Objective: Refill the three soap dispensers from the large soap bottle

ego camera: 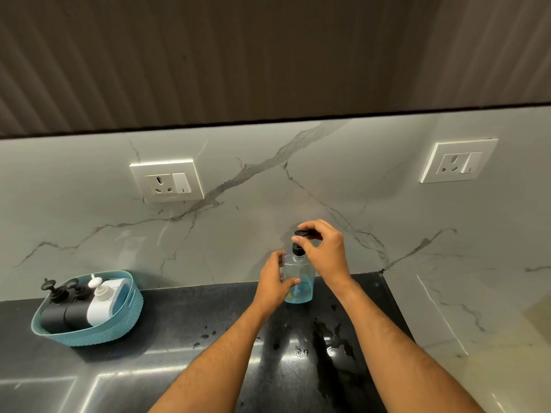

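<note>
You've got a clear soap dispenser (299,278) upright on the dark tabletop (179,323), blue soap low in it, black pump head (301,238) on top. Two black dispensers (64,311) and a white one (100,304) stand in the teal basket (89,335), well to its left.

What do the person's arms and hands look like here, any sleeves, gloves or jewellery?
Both forearms are bare up to the frame edge, with no sleeves showing. The left hand and right hand wear no gloves, and no rings, watch or bracelet can be seen.
</note>
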Demonstrator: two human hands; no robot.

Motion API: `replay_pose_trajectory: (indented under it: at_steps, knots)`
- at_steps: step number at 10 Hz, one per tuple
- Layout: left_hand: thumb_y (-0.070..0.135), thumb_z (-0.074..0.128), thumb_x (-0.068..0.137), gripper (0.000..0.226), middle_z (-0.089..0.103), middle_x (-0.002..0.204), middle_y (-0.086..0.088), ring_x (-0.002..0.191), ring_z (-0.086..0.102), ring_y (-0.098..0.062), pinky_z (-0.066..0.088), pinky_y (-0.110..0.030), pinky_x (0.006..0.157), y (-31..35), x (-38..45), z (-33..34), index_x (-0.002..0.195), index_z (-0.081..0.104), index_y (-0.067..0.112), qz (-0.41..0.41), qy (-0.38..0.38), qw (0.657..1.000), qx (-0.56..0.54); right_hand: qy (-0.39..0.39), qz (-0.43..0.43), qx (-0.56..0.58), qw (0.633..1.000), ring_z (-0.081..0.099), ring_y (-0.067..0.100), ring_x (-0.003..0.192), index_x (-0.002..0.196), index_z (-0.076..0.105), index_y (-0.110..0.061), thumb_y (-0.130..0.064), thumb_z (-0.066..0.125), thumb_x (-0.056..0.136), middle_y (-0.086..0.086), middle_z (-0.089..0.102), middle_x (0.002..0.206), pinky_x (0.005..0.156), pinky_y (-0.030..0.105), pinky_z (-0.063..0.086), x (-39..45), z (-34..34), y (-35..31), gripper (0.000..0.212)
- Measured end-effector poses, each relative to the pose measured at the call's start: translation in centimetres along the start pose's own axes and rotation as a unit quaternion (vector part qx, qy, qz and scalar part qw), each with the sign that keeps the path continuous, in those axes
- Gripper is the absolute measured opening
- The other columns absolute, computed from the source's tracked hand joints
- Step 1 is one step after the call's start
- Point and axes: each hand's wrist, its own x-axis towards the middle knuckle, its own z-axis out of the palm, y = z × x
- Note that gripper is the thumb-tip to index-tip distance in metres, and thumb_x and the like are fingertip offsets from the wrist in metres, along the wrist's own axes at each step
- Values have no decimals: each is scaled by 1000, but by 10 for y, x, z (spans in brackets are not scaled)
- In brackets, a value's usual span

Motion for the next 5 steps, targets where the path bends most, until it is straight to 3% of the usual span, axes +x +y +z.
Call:
replay_pose_trajectory:
  at_steps: [2, 5]
  knots:
    - [16, 85, 83, 64, 59, 130, 5, 122, 59, -18, 54, -46, 106, 1, -2, 0, 133, 47, 23, 3, -3, 1000, 13, -6, 4, -2, 1000, 68, 9, 97, 109, 72, -14, -16, 85, 82, -6, 70, 104, 87, 30, 60, -2, 0, 1, 31]
    - [37, 83, 85, 92, 44, 156, -5, 142, 46, -23, 44, -48, 117, 10, -12, -1, 156, 29, 15, 10, -10, 1000, 25, 8, 19, 1, 1000, 61, 6, 112, 132, 62, -18, -20, 84, 84, -9, 65, 121, 94, 28, 55, -12, -5, 0, 53]
